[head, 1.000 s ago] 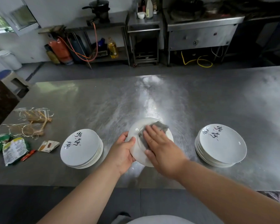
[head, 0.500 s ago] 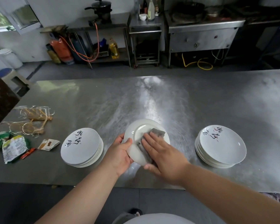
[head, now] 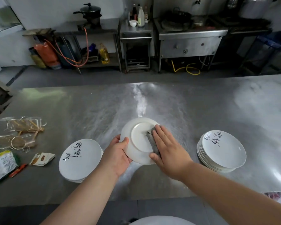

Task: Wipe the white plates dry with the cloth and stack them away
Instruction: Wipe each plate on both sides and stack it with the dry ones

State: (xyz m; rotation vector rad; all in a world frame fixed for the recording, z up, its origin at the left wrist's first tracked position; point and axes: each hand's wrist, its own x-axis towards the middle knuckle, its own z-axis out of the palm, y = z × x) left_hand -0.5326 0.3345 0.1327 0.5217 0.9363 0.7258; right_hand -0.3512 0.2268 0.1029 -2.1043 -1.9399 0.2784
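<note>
l stack (head: 80,159), r stack (head: 222,151); beyond free

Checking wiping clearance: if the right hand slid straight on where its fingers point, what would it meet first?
The right hand presses the cloth near the far rim of the held plate; past that, only bare steel table shows, though depth is uncertain.

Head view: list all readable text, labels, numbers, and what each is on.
Nothing can be quoted with confidence.
Left stack of white plates: black brush-script characters on the top plate, too stylised and small to read.
Right stack of white plates: same script, unreadable.
Green and white printed packet: fine print, blurred.
Small white and brown paper sachet: print blurred.
Upturned white plate being wiped: no marking visible.
</note>
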